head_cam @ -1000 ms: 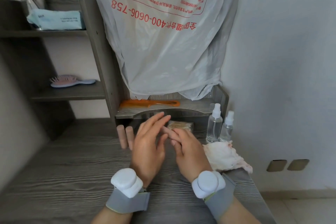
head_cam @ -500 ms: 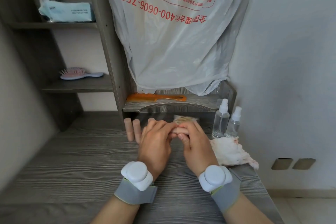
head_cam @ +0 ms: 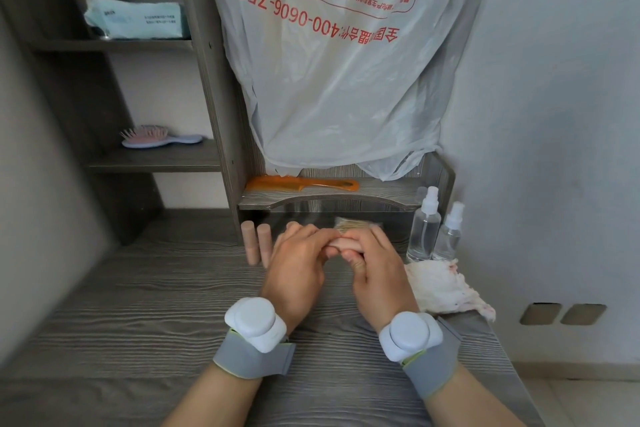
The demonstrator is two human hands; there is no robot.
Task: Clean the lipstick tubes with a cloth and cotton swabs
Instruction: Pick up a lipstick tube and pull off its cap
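Right now both hands meet over the grey desk (head_cam: 138, 305) and hold one pink lipstick tube (head_cam: 341, 243) between them. The left hand (head_cam: 298, 267) curls its fingers around one end, and the right hand (head_cam: 377, 270) curls around the other end, with the thumb under it. Just behind the hands lies a see-through packet of cotton swabs (head_cam: 349, 224), full of thin sticks. To the right stand two see-through spray bottles (head_cam: 424, 229) with white tops, side by side; I cannot tell how full they are. Two more lipstick tubes (head_cam: 257, 243) stand upright and close together, just left of the left hand, so that makes three tubes. One white cloth (head_cam: 443, 284) with pink marks lies crumpled beside the right hand, in front of the bottles. The low shelf holds one orange comb (head_cam: 301, 183). The middle shelf on the left holds one hairbrush (head_cam: 156, 137). The top shelf holds one blue pack of tissues (head_cam: 135, 19). One big plastic bag (head_cam: 339, 62) with red writing hangs down over the back.
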